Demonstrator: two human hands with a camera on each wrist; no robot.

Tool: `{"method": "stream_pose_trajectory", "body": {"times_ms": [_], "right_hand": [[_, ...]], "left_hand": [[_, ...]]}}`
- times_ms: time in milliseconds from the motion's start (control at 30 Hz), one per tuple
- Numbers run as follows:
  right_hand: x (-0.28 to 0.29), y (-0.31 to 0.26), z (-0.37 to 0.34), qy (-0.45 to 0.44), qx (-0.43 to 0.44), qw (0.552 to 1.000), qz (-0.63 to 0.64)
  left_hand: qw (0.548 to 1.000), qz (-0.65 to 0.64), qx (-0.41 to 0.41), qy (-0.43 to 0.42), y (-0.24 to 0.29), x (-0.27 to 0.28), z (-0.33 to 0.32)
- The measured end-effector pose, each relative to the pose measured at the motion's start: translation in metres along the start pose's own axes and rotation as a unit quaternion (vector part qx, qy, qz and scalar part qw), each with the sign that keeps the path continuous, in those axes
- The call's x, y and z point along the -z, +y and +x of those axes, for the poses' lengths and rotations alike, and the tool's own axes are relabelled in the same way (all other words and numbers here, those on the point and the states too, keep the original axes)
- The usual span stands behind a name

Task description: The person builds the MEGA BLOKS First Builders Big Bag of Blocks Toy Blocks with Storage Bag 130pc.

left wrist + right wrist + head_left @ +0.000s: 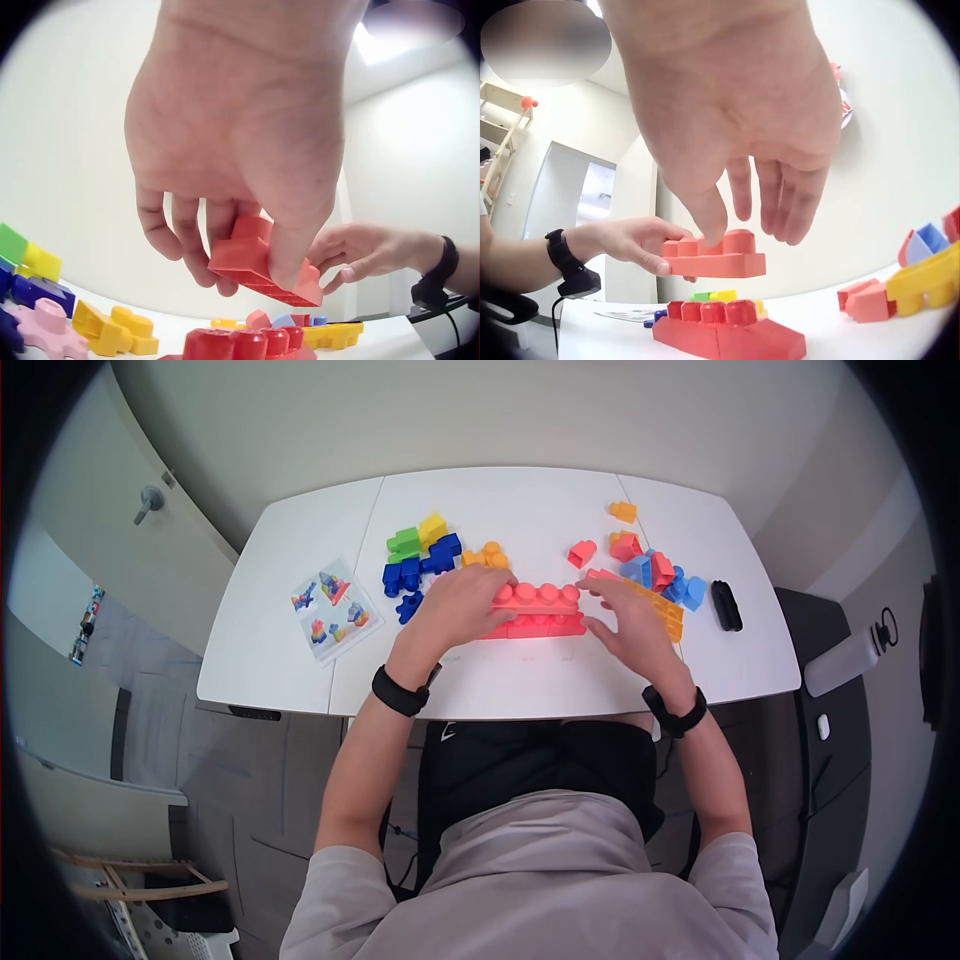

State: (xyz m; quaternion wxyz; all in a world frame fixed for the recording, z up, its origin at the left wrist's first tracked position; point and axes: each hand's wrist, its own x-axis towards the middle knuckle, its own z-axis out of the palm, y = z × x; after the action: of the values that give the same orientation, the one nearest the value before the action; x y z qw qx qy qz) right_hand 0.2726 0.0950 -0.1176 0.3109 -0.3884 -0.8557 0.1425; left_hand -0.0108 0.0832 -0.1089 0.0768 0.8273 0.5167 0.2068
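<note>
My left hand [464,603] pinches one end of a long red toy brick [716,265] between thumb and fingers. The brick has a single row of round studs and hangs studs up, with a gap under it. Directly below, a red block base [721,339] with sloped ends and its own row of studs stands on the table. My right hand [640,626] is at the brick's other end, fingers loosely extended and spread from the thumb. In the right wrist view its thumb overlaps the studs. The left fingertips behind the brick are partly hidden.
Left on the white table [270,630] lie a picture sheet [337,610], green blocks [404,542], dark blue blocks [403,574] and a yellow block [432,528]. At right are a yellow-orange plate [660,610], light blue blocks [637,569] and a black case [727,606].
</note>
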Motion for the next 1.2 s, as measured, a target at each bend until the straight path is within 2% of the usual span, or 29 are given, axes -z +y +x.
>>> {"method": "stream_pose_trajectory", "body": {"times_ms": [33,267,367,433,667,767,900,967,1033,1167,1200], "right_hand": [[-0.005,0.0,-0.001,-0.01,0.003,1.0,-0.007],[-0.02,0.001,-0.007,-0.027,0.035,0.999,-0.023],[-0.023,0.002,-0.008,-0.023,0.04,0.998,-0.04],[-0.024,0.003,-0.008,-0.026,0.039,0.998,-0.032],[-0.029,0.006,-0.009,-0.025,0.026,0.999,-0.017],[-0.024,0.006,-0.008,-0.036,0.022,0.999,-0.031],[-0.005,0.019,-0.007,0.031,0.011,0.998,-0.053],[0.017,0.034,-0.002,-0.001,-0.055,0.997,-0.055],[0.031,0.06,-0.001,0.002,-0.086,0.993,-0.079],[0.039,0.076,-0.005,0.013,-0.182,0.974,-0.137],[0.037,0.079,-0.005,0.012,-0.183,0.974,-0.136]], "left_hand": [[1.0,0.002,0.023,-0.021,-0.001,0.0,0.001],[0.999,-0.017,0.018,-0.044,-0.013,-0.018,-0.001],[0.999,-0.001,-0.009,-0.033,-0.013,-0.021,-0.002],[0.999,0.002,0.025,-0.047,-0.009,-0.021,-0.002],[1.0,0.01,0.013,-0.018,-0.009,-0.027,0.0],[0.998,0.025,0.022,-0.048,-0.005,-0.021,0.001],[0.993,-0.053,-0.004,-0.105,-0.004,-0.018,0.002],[0.988,-0.083,-0.016,-0.125,0.0,-0.021,0.002],[0.986,-0.086,-0.021,-0.14,0.007,-0.023,0.002],[0.989,-0.074,-0.027,-0.129,0.01,-0.033,0.001],[0.99,-0.062,-0.024,-0.122,0.011,-0.033,0.001]]}}
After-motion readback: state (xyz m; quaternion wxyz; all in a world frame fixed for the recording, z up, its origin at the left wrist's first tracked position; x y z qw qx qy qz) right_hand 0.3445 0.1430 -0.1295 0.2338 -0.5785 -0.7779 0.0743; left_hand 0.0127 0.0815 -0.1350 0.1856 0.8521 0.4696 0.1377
